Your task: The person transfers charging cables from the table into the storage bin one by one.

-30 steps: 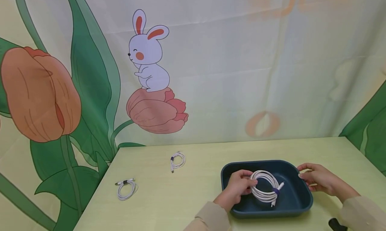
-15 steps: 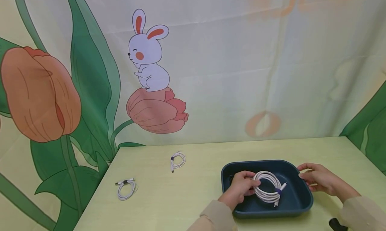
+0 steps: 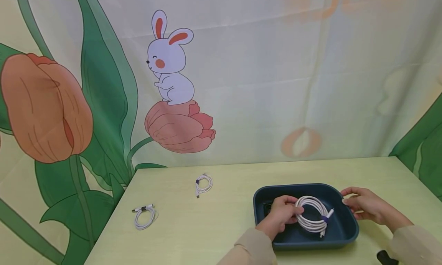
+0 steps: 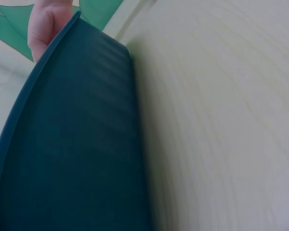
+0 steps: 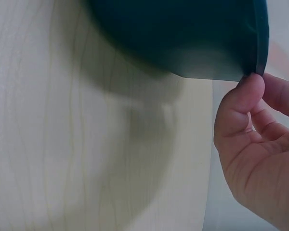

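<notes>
Left grip (image 3: 282, 215) pinches the large cable (image 3: 312, 226) over the floor of the blue bin (image 3: 310, 245), whose far right corner the right grip (image 3: 366, 204) pinches. Bin sits toward the tabletop's (image 3: 235, 219) right edge; one small cable (image 3: 139, 226) lies near the left edge, a second cable (image 3: 198, 187) near the far edge.

The dark blue, round-cornered plastic tray (image 3: 340, 222) looks smooth and mostly matt, with a faint, soft sheen on its outer wall; the thick white coiled cable (image 3: 310, 229) has a smooth, plastic-looking jacket, and its narrow purple band (image 3: 325, 219) looks like matt fabric; the pale yellow wood-grained table (image 3: 235, 215) appears smooth; the white printed cloth backdrop (image 3: 255, 84) is matt and lightly creased; the beige cloth sleeves (image 3: 254, 245) look matt.
</notes>
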Motion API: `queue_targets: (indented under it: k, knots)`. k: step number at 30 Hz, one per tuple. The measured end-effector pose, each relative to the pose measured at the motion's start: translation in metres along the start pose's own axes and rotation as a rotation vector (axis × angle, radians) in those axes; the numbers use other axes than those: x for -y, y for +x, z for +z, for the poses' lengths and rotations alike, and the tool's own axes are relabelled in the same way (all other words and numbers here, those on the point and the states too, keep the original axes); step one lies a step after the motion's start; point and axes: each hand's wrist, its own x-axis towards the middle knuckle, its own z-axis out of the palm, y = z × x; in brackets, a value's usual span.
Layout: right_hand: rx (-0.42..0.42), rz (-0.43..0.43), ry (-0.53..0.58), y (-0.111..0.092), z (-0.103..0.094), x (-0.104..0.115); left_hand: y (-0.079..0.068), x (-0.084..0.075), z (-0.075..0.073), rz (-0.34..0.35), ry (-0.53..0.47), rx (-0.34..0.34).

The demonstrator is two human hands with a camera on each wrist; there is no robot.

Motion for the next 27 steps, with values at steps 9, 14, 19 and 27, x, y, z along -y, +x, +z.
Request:
queue_targets:
  k: [9,14,19,27]
  knots:
    - [0.045,-0.017,0.006,0.000,-0.003,-0.001,-0.001,-0.002,0.010,-0.009,0.007,-0.018]
    - [0.040,-0.012,0.000,0.000,-0.003,0.000,-0.001,-0.001,0.013,0.002,0.017,-0.037]
    - [0.002,0.002,-0.016,-0.001,-0.001,0.001,0.000,0.002,0.014,0.021,0.018,-0.067]
    - [-0.008,0.007,-0.005,0.000,0.000,0.001,0.002,0.005,0.014,0.051,0.058,-0.116]
